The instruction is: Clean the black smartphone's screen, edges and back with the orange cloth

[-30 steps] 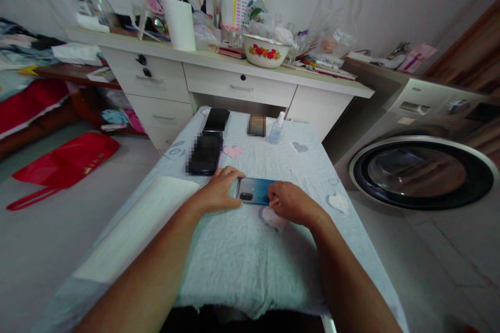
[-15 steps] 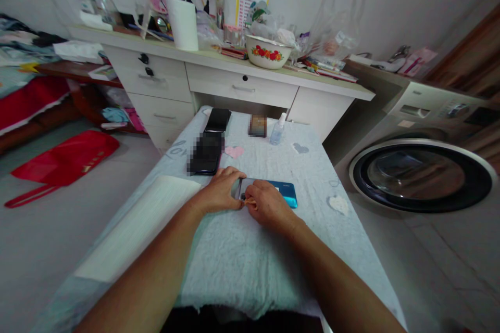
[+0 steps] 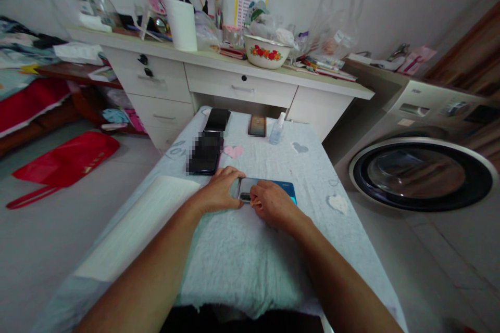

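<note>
A smartphone (image 3: 288, 190) with a shiny blue back lies face down across the cloth-covered table, its dark camera block towards the left end. My left hand (image 3: 222, 189) grips that left end, thumb on the near edge and fingers on the far edge. Over the middle of the phone, my right hand (image 3: 271, 202) is closed, fingertips down on its back just right of the camera block. A small orange-tan bit shows at those fingertips; its kind is unclear. My right fingers cover part of the phone's back.
Beyond my left hand lie a black phone (image 3: 207, 155), partly pixelated, and a dark flat case (image 3: 217, 120). A small brown framed item (image 3: 257, 126) and a clear spray bottle (image 3: 277, 129) are at the back. A folded white cloth (image 3: 140, 229) lies left. A washing machine (image 3: 414, 114) stands right.
My right hand has slid slightly to the right along the phone, uncovering more of the camera block. My left hand keeps its hold on the phone's left end.
</note>
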The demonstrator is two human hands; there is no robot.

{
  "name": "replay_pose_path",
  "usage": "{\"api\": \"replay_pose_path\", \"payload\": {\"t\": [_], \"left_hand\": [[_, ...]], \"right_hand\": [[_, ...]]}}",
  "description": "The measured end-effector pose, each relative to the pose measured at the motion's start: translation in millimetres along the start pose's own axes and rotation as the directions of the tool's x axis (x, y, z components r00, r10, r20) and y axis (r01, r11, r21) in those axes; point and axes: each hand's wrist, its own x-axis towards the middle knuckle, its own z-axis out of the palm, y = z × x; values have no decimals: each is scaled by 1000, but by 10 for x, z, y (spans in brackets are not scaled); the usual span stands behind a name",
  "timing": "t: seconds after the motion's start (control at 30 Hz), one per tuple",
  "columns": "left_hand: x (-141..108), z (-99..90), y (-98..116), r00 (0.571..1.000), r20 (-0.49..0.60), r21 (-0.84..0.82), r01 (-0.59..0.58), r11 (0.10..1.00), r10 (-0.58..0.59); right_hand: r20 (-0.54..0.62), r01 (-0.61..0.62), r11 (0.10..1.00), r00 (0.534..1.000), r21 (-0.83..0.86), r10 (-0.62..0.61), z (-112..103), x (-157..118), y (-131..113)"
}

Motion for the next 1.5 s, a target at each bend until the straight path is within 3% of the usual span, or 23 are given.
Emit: {"api": "replay_pose_path", "payload": {"t": [0.4,0.7,1.5], "left_hand": [[-6,-32,21,1000,12,-17,7,1000,-7],[-14,-37,31,1000,15,-17,12,1000,-12],[-9,-17,-1,1000,19,-9,13,1000,-12]], "right_hand": [[67,-88,995,994,-46,91,-173,-218,234],[62,-177,984,982,18,176,-272,-444,406],[7,-245,959,969,144,247,-273,-651,700]]}}
